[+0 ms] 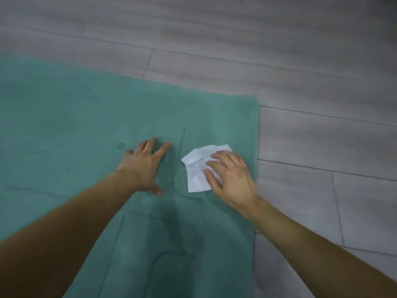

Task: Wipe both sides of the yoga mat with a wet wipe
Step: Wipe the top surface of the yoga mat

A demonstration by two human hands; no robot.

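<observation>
Teal foam yoga mat (75,117) lay flat on the grey wood-plank floor (300,72), its corner at upper R. Left hand (144,166) pressed flat on mat, fingers (164,148) spread, holding nothing. Just beside it, right hand (232,177) pressed a crumpled white wet wipe (198,168) onto mat w/ straight fingers, near R edge.

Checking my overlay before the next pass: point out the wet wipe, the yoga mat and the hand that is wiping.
wet wipe (197,168): head view, on its bare white middle, left of the fingers.
yoga mat (75,117): head view, on bare green surface, far left.
right hand (231,177): head view, on the back of the hand.
</observation>
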